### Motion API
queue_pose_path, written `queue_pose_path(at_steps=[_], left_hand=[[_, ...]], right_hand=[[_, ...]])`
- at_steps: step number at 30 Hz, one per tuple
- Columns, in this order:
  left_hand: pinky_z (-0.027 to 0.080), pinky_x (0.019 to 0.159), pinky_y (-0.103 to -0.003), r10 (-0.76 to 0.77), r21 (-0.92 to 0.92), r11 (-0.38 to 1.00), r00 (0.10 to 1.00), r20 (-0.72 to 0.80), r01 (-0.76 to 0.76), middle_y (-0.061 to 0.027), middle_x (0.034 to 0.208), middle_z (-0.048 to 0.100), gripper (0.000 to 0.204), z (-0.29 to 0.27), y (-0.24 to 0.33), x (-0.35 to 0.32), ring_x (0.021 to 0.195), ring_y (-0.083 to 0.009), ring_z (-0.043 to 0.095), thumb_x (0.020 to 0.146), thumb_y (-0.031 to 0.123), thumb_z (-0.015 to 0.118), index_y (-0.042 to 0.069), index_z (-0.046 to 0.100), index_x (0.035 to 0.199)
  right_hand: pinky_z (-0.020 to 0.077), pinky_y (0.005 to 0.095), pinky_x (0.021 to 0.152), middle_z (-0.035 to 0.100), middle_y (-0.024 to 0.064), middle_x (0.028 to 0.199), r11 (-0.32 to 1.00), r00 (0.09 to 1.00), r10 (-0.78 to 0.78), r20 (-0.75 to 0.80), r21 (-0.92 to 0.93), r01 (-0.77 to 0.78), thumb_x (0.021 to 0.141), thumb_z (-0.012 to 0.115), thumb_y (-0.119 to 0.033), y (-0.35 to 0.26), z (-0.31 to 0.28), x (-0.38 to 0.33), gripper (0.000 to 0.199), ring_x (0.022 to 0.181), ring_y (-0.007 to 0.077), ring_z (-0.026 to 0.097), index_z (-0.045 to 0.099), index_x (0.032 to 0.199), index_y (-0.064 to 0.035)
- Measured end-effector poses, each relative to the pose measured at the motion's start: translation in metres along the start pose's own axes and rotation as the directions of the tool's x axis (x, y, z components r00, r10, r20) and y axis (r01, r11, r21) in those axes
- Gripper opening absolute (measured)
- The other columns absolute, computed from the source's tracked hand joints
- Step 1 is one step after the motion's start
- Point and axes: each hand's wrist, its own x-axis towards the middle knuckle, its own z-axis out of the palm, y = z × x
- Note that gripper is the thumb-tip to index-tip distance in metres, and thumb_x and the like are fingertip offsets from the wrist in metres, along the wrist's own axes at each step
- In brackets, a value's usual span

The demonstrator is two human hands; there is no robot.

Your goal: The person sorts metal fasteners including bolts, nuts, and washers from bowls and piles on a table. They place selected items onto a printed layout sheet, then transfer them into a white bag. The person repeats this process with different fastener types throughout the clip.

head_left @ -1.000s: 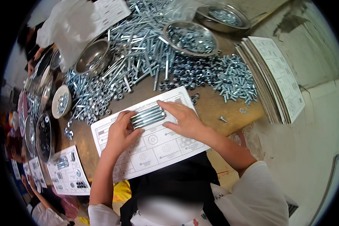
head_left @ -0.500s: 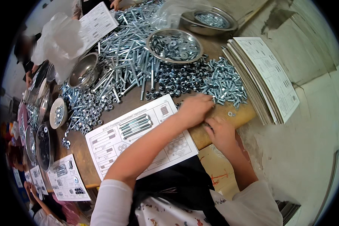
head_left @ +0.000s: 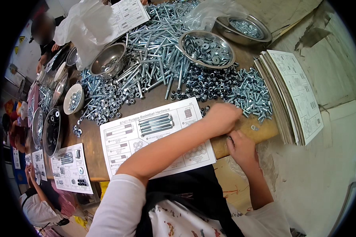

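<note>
My left hand (head_left: 223, 119) reaches across in front of me, fingers curled down at the near edge of a pile of short silver bolts (head_left: 252, 93). What its fingertips hold, if anything, is hidden. Just below it, at the table edge, my right hand (head_left: 242, 147) is closed with its thumb over the curled fingers; its contents cannot be made out. Under my left forearm lies a printed hardware sheet (head_left: 162, 144) with outline drawings. Several long silver bolts (head_left: 156, 124) rest side by side on its upper part. A few washers (head_left: 254, 127) lie right of my hands.
Dark-ringed nuts (head_left: 205, 83) and long bolts (head_left: 158, 51) are heaped behind the sheet. A steel bowl of washers (head_left: 206, 49) stands among them. A stack of sheets (head_left: 298, 94) is at the right edge. Silver nuts (head_left: 106, 100) spread leftward. Other people work along the left.
The view has shifted, so the table contents sit further right in the picture. Both hands remain close together by the short bolts, the left still curled and the right still closed.
</note>
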Motion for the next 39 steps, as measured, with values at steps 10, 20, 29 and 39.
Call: queue_pose_path(at_steps=[10, 20, 29, 39], left_hand=[[0.050, 0.063, -0.040, -0.528, -0.066, 0.849, 0.835, -0.153, 0.525, -0.0072, 0.075, 0.064, 0.020, -0.073, -0.034, -0.106, 0.069, -0.0272, 0.063, 0.078, 0.020, 0.074, 0.009, 0.063, 0.090], [0.034, 0.104, -0.052, -0.409, 0.170, 0.871, 0.873, -0.266, 0.460, -0.0094, 0.109, 0.064, 0.026, -0.062, -0.030, -0.119, 0.115, -0.0281, 0.053, 0.069, 0.027, 0.081, 0.010, 0.070, 0.086], [0.026, 0.109, -0.061, -0.432, 0.172, 0.857, 0.859, -0.276, 0.486, -0.0073, 0.116, 0.063, 0.019, -0.051, -0.033, -0.118, 0.121, -0.0260, 0.051, 0.073, 0.027, 0.078, 0.011, 0.073, 0.080], [0.025, 0.110, -0.060, -0.427, 0.210, 0.851, 0.867, -0.257, 0.481, -0.0065, 0.114, 0.064, 0.019, -0.049, -0.031, -0.117, 0.120, -0.0243, 0.052, 0.073, 0.027, 0.078, 0.010, 0.072, 0.082]], right_hand=[[0.0536, 0.0285, 0.063, 0.071, 0.0106, 0.078, 0.691, 0.980, 0.200, 0.015, 0.707, -0.152, 0.082, 0.070, -0.012, -0.037, 0.027, 0.083, 0.015, 0.068, 0.0192, 0.070, 0.069, 0.093, -0.0016], [0.0539, 0.0362, 0.064, 0.071, 0.0159, 0.081, 0.881, 0.999, -0.045, -0.006, 0.471, 0.043, 0.081, 0.067, -0.008, -0.060, 0.052, 0.127, 0.011, 0.068, 0.0284, 0.069, 0.071, 0.089, -0.0005], [0.0535, 0.0357, 0.063, 0.070, 0.0145, 0.078, 0.842, 0.997, 0.002, 0.079, 0.538, -0.044, 0.081, 0.067, -0.007, -0.062, 0.048, 0.130, 0.010, 0.067, 0.0279, 0.069, 0.071, 0.088, -0.0020], [0.0535, 0.0371, 0.064, 0.070, 0.0146, 0.084, 0.877, 1.000, -0.001, 0.013, 0.480, -0.006, 0.083, 0.066, -0.009, -0.063, 0.056, 0.126, 0.011, 0.071, 0.0296, 0.069, 0.071, 0.092, -0.0039]])
